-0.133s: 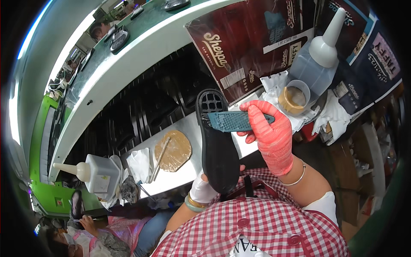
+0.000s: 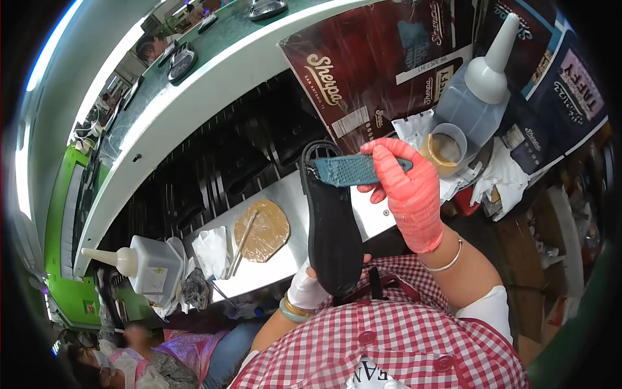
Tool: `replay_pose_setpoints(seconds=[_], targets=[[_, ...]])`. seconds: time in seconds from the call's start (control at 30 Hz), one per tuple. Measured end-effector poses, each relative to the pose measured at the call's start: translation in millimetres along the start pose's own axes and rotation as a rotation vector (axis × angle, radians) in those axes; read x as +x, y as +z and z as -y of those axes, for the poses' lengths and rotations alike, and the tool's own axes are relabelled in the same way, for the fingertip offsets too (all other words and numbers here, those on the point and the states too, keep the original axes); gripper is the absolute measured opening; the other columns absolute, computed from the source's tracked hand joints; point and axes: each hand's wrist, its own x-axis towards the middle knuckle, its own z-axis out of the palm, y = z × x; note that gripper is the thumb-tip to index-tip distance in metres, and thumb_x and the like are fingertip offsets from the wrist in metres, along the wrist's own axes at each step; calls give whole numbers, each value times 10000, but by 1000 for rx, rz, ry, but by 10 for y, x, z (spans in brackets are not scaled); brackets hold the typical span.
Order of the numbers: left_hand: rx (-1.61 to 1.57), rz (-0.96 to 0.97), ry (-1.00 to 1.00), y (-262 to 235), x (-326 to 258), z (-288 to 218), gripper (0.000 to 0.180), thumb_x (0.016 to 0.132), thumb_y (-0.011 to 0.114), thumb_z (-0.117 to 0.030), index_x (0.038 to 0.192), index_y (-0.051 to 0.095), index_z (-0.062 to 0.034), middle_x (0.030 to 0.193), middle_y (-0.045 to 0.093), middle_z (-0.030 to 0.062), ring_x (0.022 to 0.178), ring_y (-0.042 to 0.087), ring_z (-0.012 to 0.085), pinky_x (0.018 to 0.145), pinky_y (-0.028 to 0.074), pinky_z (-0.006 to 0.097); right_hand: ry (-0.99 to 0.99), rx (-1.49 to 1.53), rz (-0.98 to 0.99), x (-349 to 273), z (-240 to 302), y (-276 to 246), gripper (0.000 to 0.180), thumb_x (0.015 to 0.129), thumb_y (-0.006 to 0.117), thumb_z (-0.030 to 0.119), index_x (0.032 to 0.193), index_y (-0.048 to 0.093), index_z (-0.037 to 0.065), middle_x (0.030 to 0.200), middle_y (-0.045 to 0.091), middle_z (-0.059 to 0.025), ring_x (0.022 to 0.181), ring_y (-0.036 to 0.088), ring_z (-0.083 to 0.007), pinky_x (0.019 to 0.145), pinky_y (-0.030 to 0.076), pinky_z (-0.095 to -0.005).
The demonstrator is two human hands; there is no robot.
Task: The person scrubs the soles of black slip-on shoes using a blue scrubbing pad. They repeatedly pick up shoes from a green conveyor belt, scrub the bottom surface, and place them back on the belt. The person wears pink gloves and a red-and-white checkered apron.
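A black shoe sole (image 2: 332,240) stands lengthwise in front of me, its open-grid end pointing away. My left hand (image 2: 310,284), in a white covering, is closed around the near end of it; most of the fingers are hidden beneath. My right hand (image 2: 411,201), wrapped in a pink-red glove, pinches the handle of a teal brush (image 2: 350,170). The brush lies crosswise over the far part of the sole, its left tip at the grid's edge. Beside that tip the surface looks wet and shiny.
Left on the metal bench are a wrapped brown disc (image 2: 262,230) with a thin stick, white cloth (image 2: 212,251) and a nozzle bottle (image 2: 155,269). Another nozzle bottle (image 2: 473,100) and a small cup (image 2: 447,146) stand right. Dark red cartons (image 2: 382,65) rise behind. A co-worker (image 2: 149,356) sits lower left.
My right hand and the brush have moved away from me, farther over the sole's grid end. The sole has shifted slightly. The co-worker's hand at lower left has moved and is blurred.
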Motion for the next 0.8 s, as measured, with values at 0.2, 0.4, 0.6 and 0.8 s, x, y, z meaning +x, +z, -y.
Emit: replay_pose_setpoints(seconds=[0.2,0.4,0.6,0.8], targets=[[-93,-35,54,-11,15,7,976,707,697,-569,1406,258,-49,1352,408,169,1193,469,391,908,498,448,110,-80,76,-255,-106,-41,221,917,562,200,949,632,-6,784,640,-67,592,609,-84,483,473,-194],[-105,-24,155,-64,52,22,865,795,550,-624,1398,280,-65,1357,412,152,1186,490,318,906,495,461,240,-40,76,-460,-230,17,211,920,561,191,975,633,1,807,645,-72,601,618,-93,483,476,-196],[-170,-107,190,-145,61,71,832,822,486,-644,1388,304,-62,1331,442,140,1200,465,264,980,426,422,286,-137,164,-522,-261,33,198,913,568,176,977,639,2,790,648,-60,611,616,-86,517,482,-197],[-285,-11,204,-220,51,67,773,869,366,-645,1381,323,-67,1321,456,125,1197,465,252,1027,366,411,326,-179,223,-621,-284,67,179,904,565,136,962,642,-15,772,643,-66,622,613,-89,564,496,-208]])
